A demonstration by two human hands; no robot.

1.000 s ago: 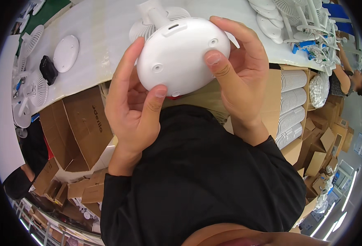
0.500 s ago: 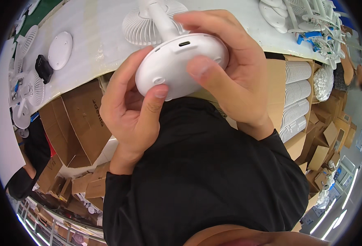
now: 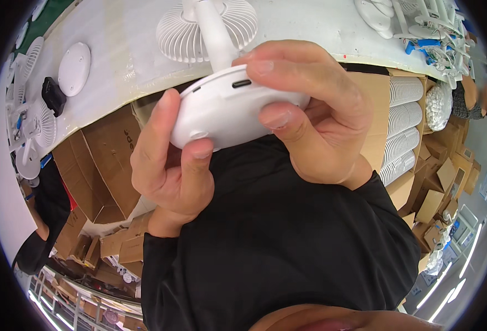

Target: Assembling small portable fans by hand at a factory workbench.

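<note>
Between my two hands is a small white desk fan [image 3: 221, 113], held by its round base with the stem and ribbed head pointing away from me. A dark oblong port shows on the base's rim, and a small round foot is on its underside. My left hand [image 3: 171, 160] grips the base's left edge between thumb and fingers. On the right edge, my right hand [image 3: 321, 110] closes with its thumb low on the base and its fingertips on the upper rim near the port. The far side of the base is hidden.
On the white table [image 3: 125, 55] lie a round white base plate [image 3: 74, 69] and a black object [image 3: 53, 96]. Fan parts with blue pieces [image 3: 423, 45] crowd the far right. An open cardboard box [image 3: 97, 165] is below left; a box of stacked white ribbed covers [image 3: 403, 118] is right.
The fan has come lower and tilted, so its base's rim and port face me more and its underside less. My right fingers have shifted closer to the port.
</note>
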